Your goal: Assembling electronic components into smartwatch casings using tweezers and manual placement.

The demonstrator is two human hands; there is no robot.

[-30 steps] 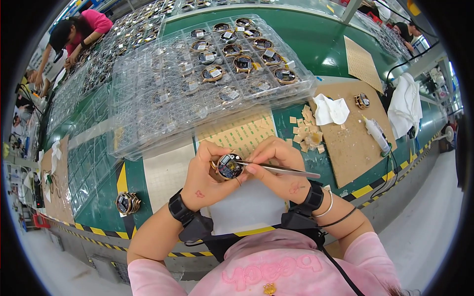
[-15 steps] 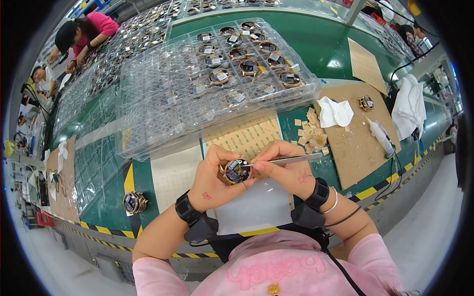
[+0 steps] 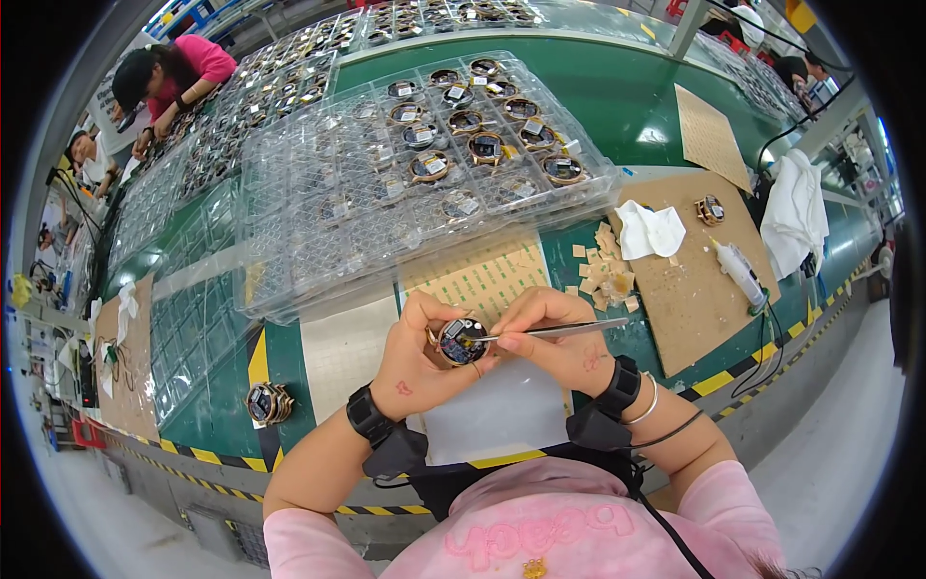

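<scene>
My left hand [image 3: 422, 349] grips a small round part [image 3: 462, 340] with a dark face and a gold rim, held over a white sheet [image 3: 492, 417] near the table's front edge. My right hand [image 3: 550, 336] pinches metal tweezers [image 3: 559, 329], whose tips touch the face of the round part. Both wrists wear black bands. Behind my hands lies a perforated tan sheet [image 3: 487, 275].
Stacked clear plastic trays [image 3: 405, 183] holding several round parts fill the green table's middle. To the right, a cardboard mat [image 3: 699, 280] carries tan squares [image 3: 603, 270], a white cloth [image 3: 648, 232], a glue bottle [image 3: 741, 272] and one part. A lone part [image 3: 265, 403] sits at left. Other people work at far left.
The view has shifted slightly. My hands stay together on the round part; the tweezers' tips remain at its face.
</scene>
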